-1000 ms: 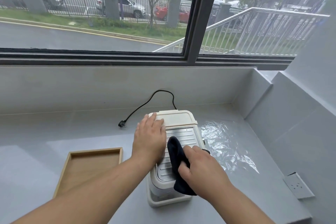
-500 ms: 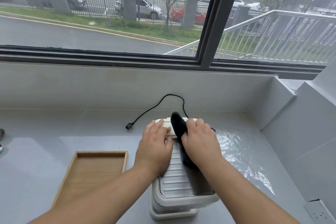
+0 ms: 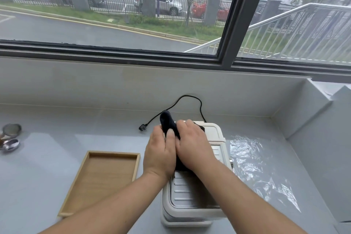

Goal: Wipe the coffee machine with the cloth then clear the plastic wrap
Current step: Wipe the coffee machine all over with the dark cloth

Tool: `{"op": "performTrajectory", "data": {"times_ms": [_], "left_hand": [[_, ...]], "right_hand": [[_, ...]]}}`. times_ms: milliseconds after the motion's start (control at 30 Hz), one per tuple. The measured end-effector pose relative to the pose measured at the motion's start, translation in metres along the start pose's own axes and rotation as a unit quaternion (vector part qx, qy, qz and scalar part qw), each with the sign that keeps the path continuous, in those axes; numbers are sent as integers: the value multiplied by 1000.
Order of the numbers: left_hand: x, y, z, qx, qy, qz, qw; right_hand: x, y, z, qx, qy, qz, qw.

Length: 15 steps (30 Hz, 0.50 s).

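Observation:
A cream-white coffee machine (image 3: pixel 190 195) stands on the grey counter, its ribbed metal top facing me. A dark cloth (image 3: pixel 168 121) lies over the machine's far top, one end sticking up. My right hand (image 3: pixel 193 144) presses down on the cloth and grips it. My left hand (image 3: pixel 160 153) rests against it on the machine's left side, thumb touching the cloth. A sheet of clear plastic wrap (image 3: pixel 260 169) lies flat on the counter just right of the machine.
An empty wooden tray (image 3: pixel 83 182) sits left of the machine. The black power cord (image 3: pixel 190 99) loops behind it, its plug (image 3: pixel 142 127) lying loose. Metal utensils (image 3: pixel 10 137) rest at the far left. A wall and step close the right side.
My right hand slid the cloth from the machine's near end to its far end. My left hand came in against the right hand. The view shifted, bringing metal utensils in at the left.

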<state>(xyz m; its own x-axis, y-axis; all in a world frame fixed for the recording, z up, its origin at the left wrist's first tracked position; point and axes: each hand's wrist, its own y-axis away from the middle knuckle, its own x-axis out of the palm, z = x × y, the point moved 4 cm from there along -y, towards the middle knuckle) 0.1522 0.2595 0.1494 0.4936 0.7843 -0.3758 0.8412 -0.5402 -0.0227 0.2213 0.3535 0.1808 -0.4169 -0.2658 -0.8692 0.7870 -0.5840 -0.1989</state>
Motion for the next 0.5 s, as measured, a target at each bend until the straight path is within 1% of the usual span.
{"op": "performTrajectory", "data": {"times_ms": [67,100,233,333,500], "left_hand": [[-2,-1,-1,-3,29,-15,999],[-3,-1,-2,3,40,-8,999],[-2,5,-8,52,48,58,996],[0,4,-12,53,66,84,993],[6,10,-20,97,26,112,989]], "right_hand": [[3,9,6,-14,-8,2,1000],[3,16,8,-18,-10,4,1000],[-4,50,13,-23,-4,9,1000],[-8,72,14,-16,14,15,1000],[-17,109,16,10,33,23,999]]}}
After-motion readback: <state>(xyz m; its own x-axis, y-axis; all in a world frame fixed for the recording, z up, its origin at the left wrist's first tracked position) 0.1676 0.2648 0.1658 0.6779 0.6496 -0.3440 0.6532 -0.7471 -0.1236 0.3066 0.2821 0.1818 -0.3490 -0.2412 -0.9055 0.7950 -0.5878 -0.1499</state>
